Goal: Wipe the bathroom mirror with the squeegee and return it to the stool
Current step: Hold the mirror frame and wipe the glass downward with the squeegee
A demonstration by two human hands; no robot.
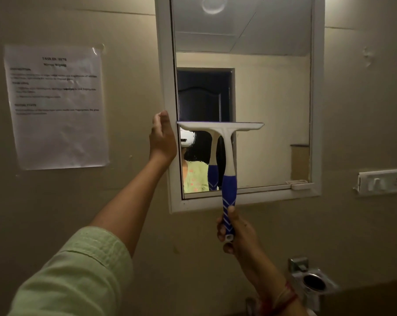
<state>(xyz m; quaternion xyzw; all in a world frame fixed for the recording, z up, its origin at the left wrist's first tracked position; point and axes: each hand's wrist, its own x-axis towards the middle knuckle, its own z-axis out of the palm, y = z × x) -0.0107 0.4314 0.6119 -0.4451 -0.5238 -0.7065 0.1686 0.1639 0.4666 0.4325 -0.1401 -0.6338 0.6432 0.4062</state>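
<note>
A white-framed mirror hangs on the beige wall ahead. A squeegee with a white head and a blue grip stands upright against the glass, its blade level across the lower left part of the mirror. My right hand grips the bottom of the blue handle, just below the frame. My left hand rests on the mirror's left frame edge, fingers curved around it. The stool is out of sight.
A printed paper sheet is taped to the wall left of the mirror. A switch plate sits to the right. A metal holder with a ring juts from the wall at the lower right, close under my right forearm.
</note>
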